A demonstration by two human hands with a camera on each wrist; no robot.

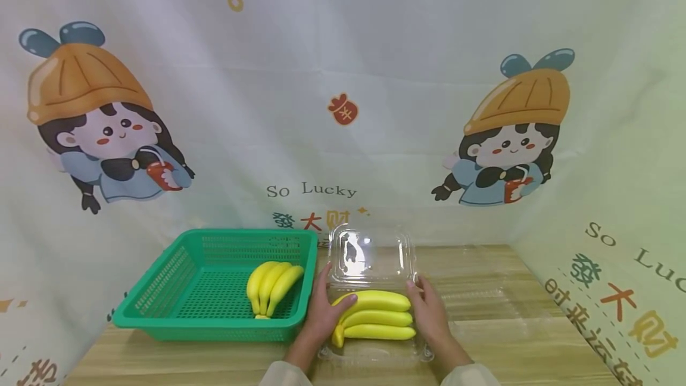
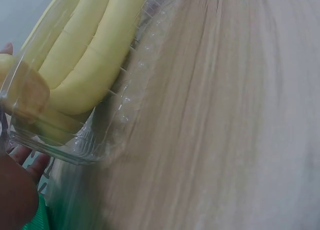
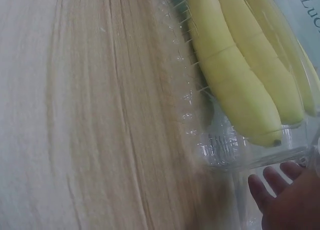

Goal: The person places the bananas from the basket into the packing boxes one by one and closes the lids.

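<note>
In the head view, a bunch of yellow bananas (image 1: pixel 377 317) lies in a clear plastic clamshell box (image 1: pixel 370 350) whose lid (image 1: pixel 370 255) stands raised at the back. My left hand (image 1: pixel 324 314) holds the box's left side, thumb over the rim against the bananas near the stem. In the left wrist view that thumb (image 2: pixel 30 92) shows through the plastic, with the fingers outside the wall. At the right side, my right hand (image 1: pixel 431 311) holds the box, thumb at the rim and fingers (image 3: pixel 272 182) along the outside of the end wall.
A green plastic basket (image 1: pixel 214 321) stands left of the box, with another bunch of bananas (image 1: pixel 273 285) inside. More clear plastic (image 1: pixel 493 308) lies on the wooden table (image 1: pixel 536 356) at the right. A printed cloth (image 1: pixel 407 28) hangs behind.
</note>
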